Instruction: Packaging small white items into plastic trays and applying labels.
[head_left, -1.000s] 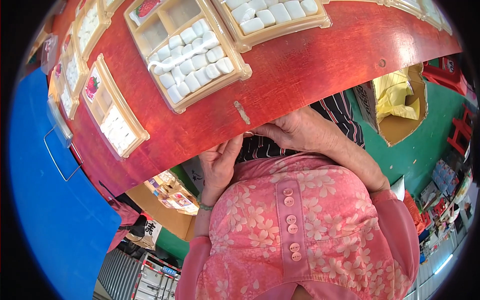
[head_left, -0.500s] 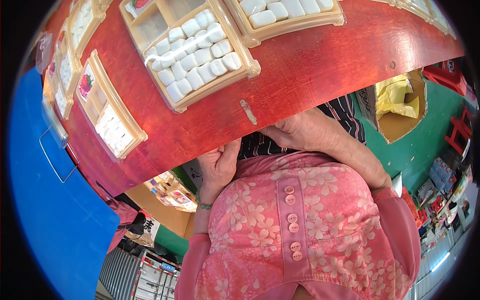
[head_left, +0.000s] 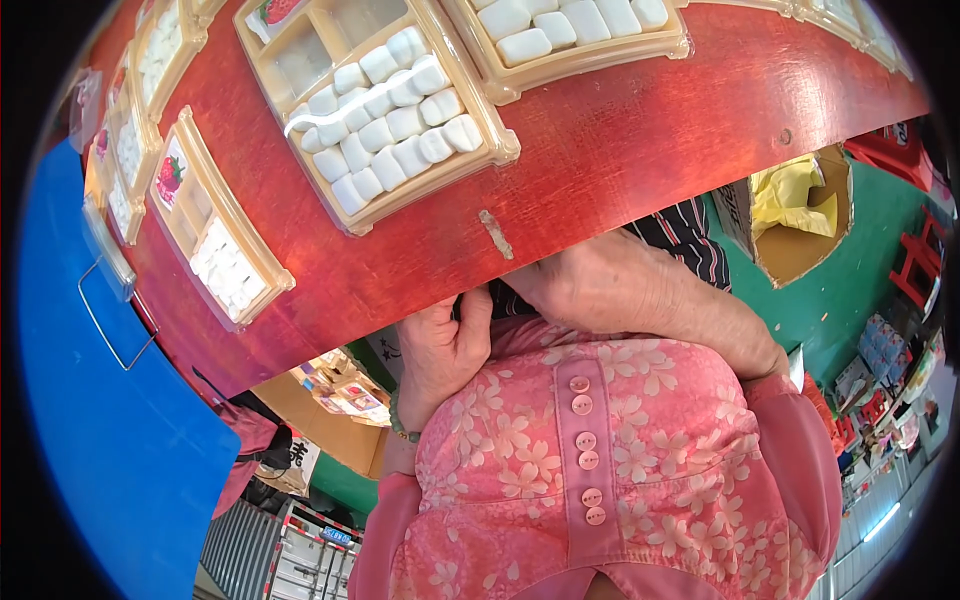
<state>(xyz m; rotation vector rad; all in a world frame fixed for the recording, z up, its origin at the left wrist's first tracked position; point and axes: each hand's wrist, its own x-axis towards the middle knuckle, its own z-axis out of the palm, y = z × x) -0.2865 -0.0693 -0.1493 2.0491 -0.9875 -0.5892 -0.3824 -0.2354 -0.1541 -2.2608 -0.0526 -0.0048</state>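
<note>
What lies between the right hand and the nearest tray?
In the head view, red tabletop with a pale patch separates the right hand from that tray.

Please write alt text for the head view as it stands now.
A person's left hand and right hand are close together at the near edge of a red table, which hides some fingertips. On it are beige compartment trays holding white, pillow-shaped pieces.

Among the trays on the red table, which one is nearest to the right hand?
The large tray with a white strand across its white pieces; its edge is closest to the right hand, other trays farther.
</note>
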